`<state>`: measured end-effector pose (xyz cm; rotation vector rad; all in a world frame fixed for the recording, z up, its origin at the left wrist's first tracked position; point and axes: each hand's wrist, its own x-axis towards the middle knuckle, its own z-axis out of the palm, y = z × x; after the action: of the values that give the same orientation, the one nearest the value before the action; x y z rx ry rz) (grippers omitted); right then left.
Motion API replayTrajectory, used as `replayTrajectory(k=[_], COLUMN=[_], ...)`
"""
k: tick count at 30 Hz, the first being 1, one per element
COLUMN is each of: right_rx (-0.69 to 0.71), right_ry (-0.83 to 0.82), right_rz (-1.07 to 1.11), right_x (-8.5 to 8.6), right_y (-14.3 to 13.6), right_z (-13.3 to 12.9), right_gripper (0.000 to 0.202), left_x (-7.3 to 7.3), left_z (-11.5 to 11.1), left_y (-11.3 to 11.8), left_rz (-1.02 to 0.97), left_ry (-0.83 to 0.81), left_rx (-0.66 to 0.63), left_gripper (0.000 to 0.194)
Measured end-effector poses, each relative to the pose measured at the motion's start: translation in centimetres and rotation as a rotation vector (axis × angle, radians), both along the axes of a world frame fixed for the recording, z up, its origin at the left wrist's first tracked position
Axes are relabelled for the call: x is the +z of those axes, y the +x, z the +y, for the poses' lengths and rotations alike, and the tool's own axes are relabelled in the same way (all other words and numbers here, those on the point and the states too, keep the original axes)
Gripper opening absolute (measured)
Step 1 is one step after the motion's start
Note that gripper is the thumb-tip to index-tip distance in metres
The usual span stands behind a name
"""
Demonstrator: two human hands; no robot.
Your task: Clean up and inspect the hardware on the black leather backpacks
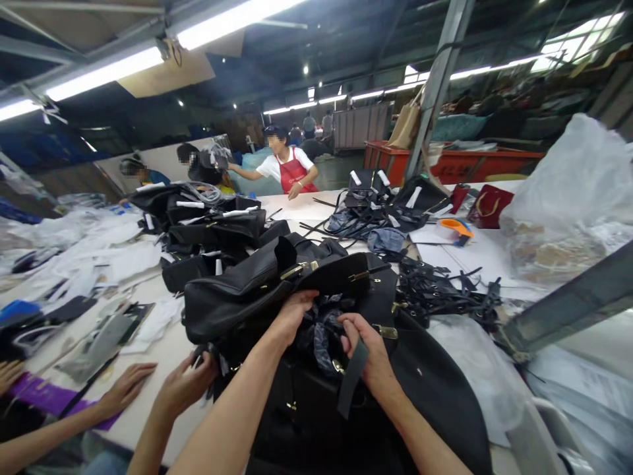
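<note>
Ahead, the right hand [364, 349] curls round a dark strap [353, 381]; the left hand [295, 313] is outstretched, grip unclear.

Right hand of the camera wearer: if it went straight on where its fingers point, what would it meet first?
Most likely the patterned bluish cloth bunched beside the fingers of the right hand; depth between them is hard to judge here.

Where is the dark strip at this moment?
In the head view, the dark strip hangs from the right hand, below and slightly right of centre, just right of a gold-coloured clip and patterned cloth.
</note>
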<state>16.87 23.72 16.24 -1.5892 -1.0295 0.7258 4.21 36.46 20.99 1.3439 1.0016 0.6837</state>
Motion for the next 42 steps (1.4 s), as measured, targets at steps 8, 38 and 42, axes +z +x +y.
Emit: replayTrajectory(k=[8,38,42], right_rx=[0.432,0.281,0.304], right_ry=[0.107,-0.419,-0.32], right_rz=[-0.205,0.168,0.45], right_x=[2.9,2.2,3.9], right_y=[-1.4,2.3,3.3], right_z=[-3.3,2.8,1.3], right_gripper=[0.025,0.033,0.049], left_x=[-1.9,-2.3,-2.3], left_z=[0.1,-0.6,-1.5], left_y=[-0.4,-1.3,-1.6], left_rz=[-0.007,-0.039,-0.025], left_ry=[-0.007,-0.089,0.002], left_rx=[0.05,0.203,0.087], left_gripper=[0.028,0.019,0.011])
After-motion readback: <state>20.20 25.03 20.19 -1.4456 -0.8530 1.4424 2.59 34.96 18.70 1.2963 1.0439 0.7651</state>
